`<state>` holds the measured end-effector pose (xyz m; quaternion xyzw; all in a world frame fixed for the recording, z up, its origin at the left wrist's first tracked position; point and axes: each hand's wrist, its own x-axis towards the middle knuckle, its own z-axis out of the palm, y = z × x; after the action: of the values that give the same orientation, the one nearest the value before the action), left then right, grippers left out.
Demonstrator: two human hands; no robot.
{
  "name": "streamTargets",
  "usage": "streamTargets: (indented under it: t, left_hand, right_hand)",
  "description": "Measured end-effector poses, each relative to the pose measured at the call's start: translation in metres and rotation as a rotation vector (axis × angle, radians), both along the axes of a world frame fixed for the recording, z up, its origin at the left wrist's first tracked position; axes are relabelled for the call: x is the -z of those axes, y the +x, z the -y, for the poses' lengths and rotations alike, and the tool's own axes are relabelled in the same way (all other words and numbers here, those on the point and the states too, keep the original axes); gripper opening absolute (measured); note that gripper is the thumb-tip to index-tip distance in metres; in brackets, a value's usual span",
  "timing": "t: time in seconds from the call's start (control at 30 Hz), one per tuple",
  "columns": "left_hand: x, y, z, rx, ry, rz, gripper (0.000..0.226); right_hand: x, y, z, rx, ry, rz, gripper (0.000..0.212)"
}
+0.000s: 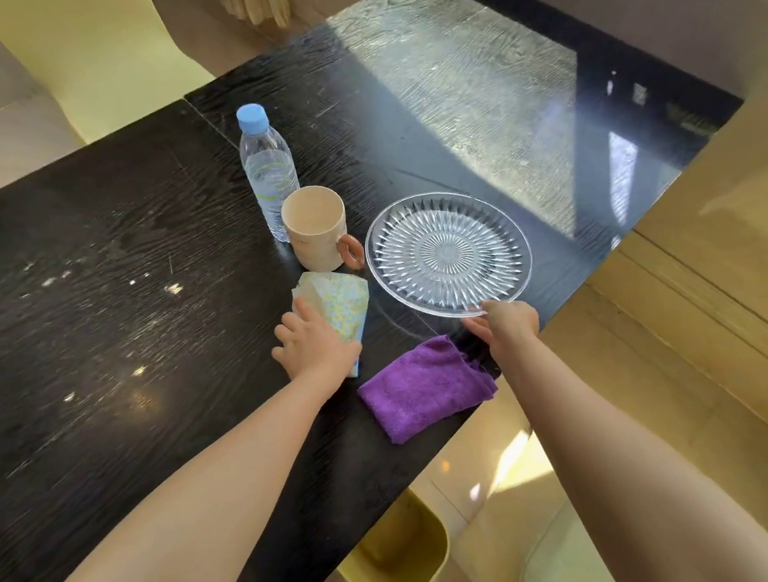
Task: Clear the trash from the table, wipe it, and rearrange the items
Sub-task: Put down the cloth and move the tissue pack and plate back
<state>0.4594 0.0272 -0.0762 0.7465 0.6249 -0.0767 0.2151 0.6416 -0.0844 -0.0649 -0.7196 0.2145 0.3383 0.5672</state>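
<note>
Tabletop [81, 279] of dark wood grain carries a small group of things toward its right half, with pale specks and crumbs scattered over the left part. At the far end of the group a clear water bottle [268, 169] with a light blue cap stands upright, water showing inside it. Just near of it, touching or almost touching, stands a beige mug [316, 229] with a brown ring handle; its inside looks empty. Right of the mug sits a clear cut-glass plate [447, 254] with nothing on it. The right hand [507, 324] pinches the plate's near rim, fingers curled closed on the edge. The left hand [313, 343] lies palm down, fingers loosely spread, on a crumpled paper wrapper [340, 303] with a blue and yellow pattern, just near of the mug; whether it grips the paper cannot be told. A folded purple cloth [425, 389] lies at the near right edge, between the two forearms. Below that edge, on the floor, a yellow bin [396, 565] stands open; its contents cannot be seen
</note>
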Motion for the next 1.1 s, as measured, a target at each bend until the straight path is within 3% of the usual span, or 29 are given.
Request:
streamTargets:
  t: [0.2, 0.33, 0.6, 0.7, 0.9, 1.1]
  left_hand:
    - [-0.014, -0.027, 0.000, -0.087, -0.058, 0.034, 0.093]
    - [-0.028, -0.050, 0.005, -0.155, -0.063, 0.074, 0.090]
    - [-0.065, -0.104, 0.022, -0.271, -0.008, 0.203, 0.089]
    - [-0.074, -0.140, 0.023, -0.336, 0.005, 0.233, 0.092]
    - [-0.087, -0.236, 0.017, -0.552, 0.042, 0.231, 0.091]
    - [-0.089, -0.355, 0.009, -0.767, 0.079, 0.205, 0.092]
  right_hand:
    - [-0.025, -0.008, 0.013, 0.041, 0.102, 0.081, 0.007]
    - [-0.043, -0.017, 0.028, -0.033, 0.156, 0.171, 0.017]
    - [-0.089, -0.047, 0.038, -0.192, 0.215, 0.261, 0.016]
    - [-0.097, -0.071, 0.031, -0.280, 0.259, 0.249, 0.005]
    - [-0.106, -0.139, -0.009, -0.465, 0.313, 0.230, 0.014]
    - [-0.096, -0.231, -0.057, -0.653, 0.318, 0.141, 0.007]
